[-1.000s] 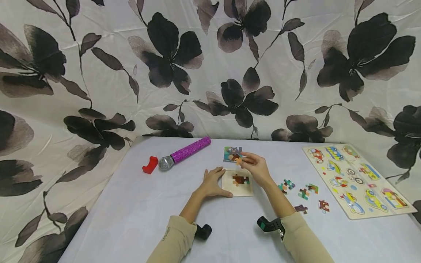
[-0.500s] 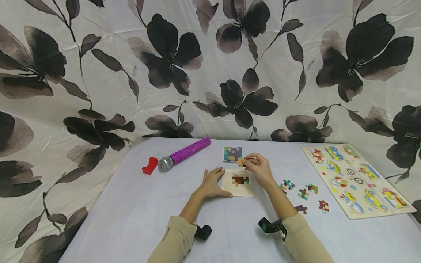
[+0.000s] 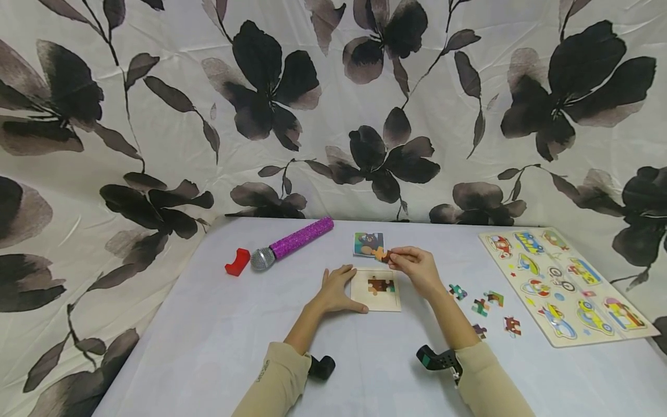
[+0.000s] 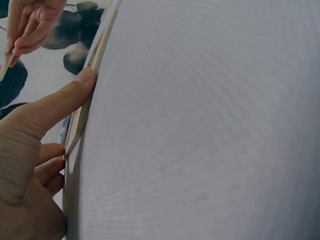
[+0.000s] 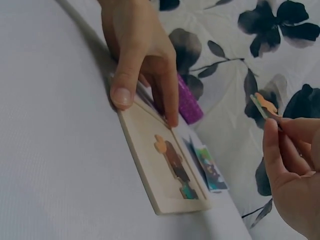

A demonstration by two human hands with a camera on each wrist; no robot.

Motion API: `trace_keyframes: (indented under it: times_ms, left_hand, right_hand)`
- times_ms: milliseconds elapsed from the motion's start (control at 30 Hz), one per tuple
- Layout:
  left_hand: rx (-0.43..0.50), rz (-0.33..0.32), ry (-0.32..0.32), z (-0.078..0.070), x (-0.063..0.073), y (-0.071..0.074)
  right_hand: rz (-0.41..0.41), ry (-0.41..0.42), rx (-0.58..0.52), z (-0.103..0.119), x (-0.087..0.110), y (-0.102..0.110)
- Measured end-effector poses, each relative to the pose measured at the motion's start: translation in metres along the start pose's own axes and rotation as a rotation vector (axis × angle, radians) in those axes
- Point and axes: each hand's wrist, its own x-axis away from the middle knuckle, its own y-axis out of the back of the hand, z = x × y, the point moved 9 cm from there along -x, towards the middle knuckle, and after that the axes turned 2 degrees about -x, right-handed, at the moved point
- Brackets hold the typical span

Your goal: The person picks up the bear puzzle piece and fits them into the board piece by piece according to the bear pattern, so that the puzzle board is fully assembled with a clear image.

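Note:
My right hand [image 3: 417, 270] pinches an orange-and-brown jigsaw piece [image 3: 381, 253] between thumb and fingertips, raised above the far right side of the wooden puzzle tray [image 3: 359, 301]. The right wrist view shows the piece [image 5: 267, 104] tilted and clear of the table. At the tray's left side, my left hand [image 3: 333, 293] holds it with the thumb at the near edge and the fingers at the far corner. Inside the tray lie joined brown, orange and green pieces [image 3: 381, 285]. Just behind stands a small picture card [image 3: 365, 243] with a bear, partly covered by the held piece.
Several loose jigsaw pieces [image 3: 480, 307] lie right of my right forearm. Farther right is a big board of vehicle pictures [image 3: 568, 289]. A purple glitter microphone [image 3: 302, 237] and a red curved block [image 3: 238, 262] lie at the back left. A floral cloth [image 3: 333, 116] hangs behind the table.
My right hand has shifted slightly to the right and turned the jigsaw piece, so more of its orange and brown face shows. The left hand and tray have stayed put.

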Motion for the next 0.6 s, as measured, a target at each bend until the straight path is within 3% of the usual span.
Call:
trace_keyframes:
  times_ms: [133, 300, 500, 600]
  left_hand:
    - [0.001, 0.002, -0.017, -0.001, -0.001, 0.000]
    - [-0.045, 0.036, -0.032, -0.003, -0.001, -0.002]
    - [-0.083, 0.100, -0.028, -0.006, -0.001, -0.007]
    - [-0.081, 0.139, -0.019, -0.007, 0.000, -0.010]
  right_hand:
    - [0.052, 0.061, 0.130, 0.005, 0.005, -0.001]
    - [0.171, 0.206, 0.426, 0.012, 0.017, -0.012]
    - [0.314, 0.305, 0.727, 0.002, 0.033, -0.033]
    - [0.355, 0.346, 0.825, -0.005, 0.039, -0.039]
